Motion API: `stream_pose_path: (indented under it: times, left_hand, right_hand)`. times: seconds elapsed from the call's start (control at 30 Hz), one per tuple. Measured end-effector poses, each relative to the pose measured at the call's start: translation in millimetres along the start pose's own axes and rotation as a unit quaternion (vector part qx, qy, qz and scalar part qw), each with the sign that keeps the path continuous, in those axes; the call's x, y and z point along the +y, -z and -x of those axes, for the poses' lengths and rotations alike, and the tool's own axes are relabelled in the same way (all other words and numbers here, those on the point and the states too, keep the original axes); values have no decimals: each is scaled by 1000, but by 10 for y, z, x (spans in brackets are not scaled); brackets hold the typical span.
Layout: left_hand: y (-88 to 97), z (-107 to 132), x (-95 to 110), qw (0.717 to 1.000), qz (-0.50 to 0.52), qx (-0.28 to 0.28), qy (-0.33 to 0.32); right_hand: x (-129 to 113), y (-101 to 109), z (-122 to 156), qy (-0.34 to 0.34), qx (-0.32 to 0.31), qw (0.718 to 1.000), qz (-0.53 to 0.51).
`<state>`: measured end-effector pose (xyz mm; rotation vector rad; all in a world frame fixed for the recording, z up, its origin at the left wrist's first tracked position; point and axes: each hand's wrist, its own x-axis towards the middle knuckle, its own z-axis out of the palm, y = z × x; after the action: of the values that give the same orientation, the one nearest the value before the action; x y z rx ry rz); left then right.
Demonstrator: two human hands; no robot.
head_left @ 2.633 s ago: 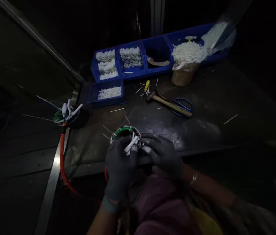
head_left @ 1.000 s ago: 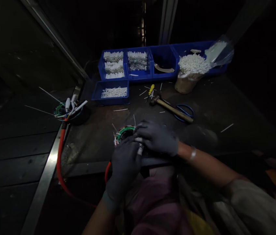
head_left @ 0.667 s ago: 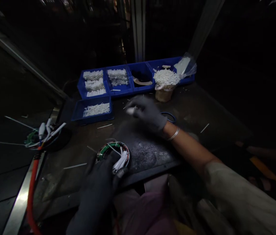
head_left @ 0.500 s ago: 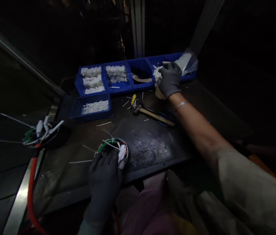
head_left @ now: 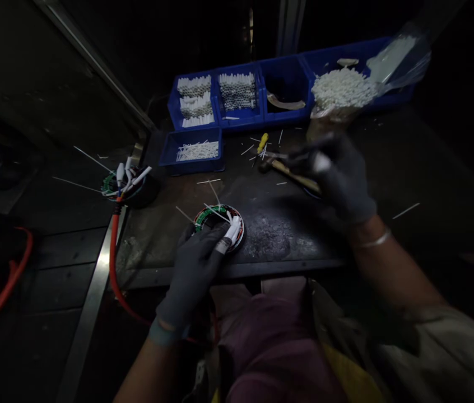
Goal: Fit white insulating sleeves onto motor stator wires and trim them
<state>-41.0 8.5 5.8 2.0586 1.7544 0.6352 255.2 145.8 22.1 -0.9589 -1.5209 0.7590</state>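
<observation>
Right hand (head_left: 340, 179), gloved, has swung back over the work pinching a blurred white sleeve (head_left: 321, 162); left hand (head_left: 193, 274) stays closed on the white leads (head_left: 232, 228) of the wound ring (head_left: 209, 217), which lies on the surface (head_left: 274, 240).

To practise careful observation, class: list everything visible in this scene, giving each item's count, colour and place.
Plastic bins: five, blue, four in back row, one in front.
Wound stators: two, green and red windings, one front centre, one far left.
Hammer: one, wooden handle, centre right.
Screwdriver: one, yellow handle, behind hammer.
Hose: one, red-orange, left side.
Plastic bag: one, clear, back right.
Left hand: one, dark grey glove, on front stator.
Right hand: one, dark grey glove, raised, pinching thin pale strip.
</observation>
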Motion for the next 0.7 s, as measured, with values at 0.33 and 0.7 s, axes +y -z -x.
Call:
stream_pose_path:
  times: [0.33, 0.7]
  left_hand:
    - [62, -32, -18, 999, 0, -38, -24]
    - [74, -20, 59, 998, 53, -26, 1]
  right_hand:
    - [-248, -101, 1566, -118, -55, 991, 18]
    - [-427, -99, 1742, 36, -94, 982, 163]
